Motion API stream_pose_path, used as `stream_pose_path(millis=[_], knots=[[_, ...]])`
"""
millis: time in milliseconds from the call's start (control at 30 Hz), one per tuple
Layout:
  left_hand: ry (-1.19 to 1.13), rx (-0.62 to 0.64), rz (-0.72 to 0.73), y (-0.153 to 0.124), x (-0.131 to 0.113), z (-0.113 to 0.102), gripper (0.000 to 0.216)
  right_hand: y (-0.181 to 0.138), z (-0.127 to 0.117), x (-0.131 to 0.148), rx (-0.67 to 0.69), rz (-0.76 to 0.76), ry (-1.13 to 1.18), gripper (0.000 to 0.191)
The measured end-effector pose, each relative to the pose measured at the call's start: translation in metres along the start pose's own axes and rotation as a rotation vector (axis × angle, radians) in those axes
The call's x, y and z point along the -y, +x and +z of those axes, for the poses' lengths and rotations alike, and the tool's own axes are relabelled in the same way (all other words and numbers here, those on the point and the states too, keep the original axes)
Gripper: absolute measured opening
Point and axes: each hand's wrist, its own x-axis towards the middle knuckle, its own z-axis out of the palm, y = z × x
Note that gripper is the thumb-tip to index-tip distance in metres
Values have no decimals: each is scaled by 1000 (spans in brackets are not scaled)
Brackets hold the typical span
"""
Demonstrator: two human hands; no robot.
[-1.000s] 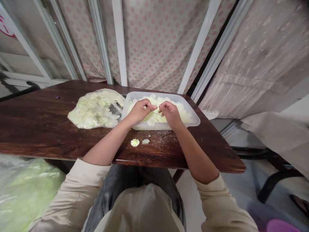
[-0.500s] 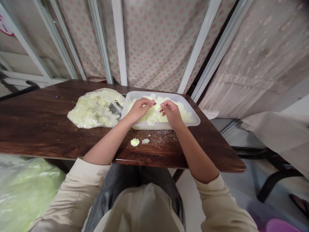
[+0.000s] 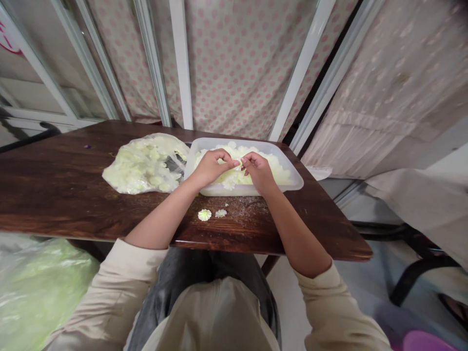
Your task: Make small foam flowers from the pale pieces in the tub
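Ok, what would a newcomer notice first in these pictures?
A translucent white plastic tub of pale green flower-shaped pieces sits on the dark wooden table, the left hand and right hand meeting over it. Beside it, to the left, lies a squashed clear plastic bag of similar pieces.

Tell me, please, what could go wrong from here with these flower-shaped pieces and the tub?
The plastic tub sits close to the right edge of the dark wooden table, so a push from the right hand might send it off. The two flower-shaped pieces lying on the bare wood, near pale crumbs, could possibly get dirty.
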Motion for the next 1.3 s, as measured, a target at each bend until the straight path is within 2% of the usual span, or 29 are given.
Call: stream_pose_path(millis=[167,267,367,433,600,667,767,1033,1300], knots=[[-60,-69,-24,1,3,0,27,0,-1,-3,-74,39,7,23],[-67,-180,-80,3,8,0,27,1,-1,-4,-118,75,23,23],[19,-278,-119,4,11,1,22,1,0,-4,-94,74,25,23],[79,-267,-95,4,10,1,23,1,0,-3,-80,68,23,23],[82,-5,52,2,3,2,25,0,1,-2,-47,44,-2,24],[61,24,94,2,2,1,22,-1,1,-1,-33,31,-7,26],[38,-30,83,2,3,0,21,-1,1,1,-21,16,-9,27],[10,-68,-16,1,2,-1,25,-1,1,3,-18,9,-12,28],[-42,-261,-110,4,9,-2,28,0,0,-2,-67,49,-21,26]])
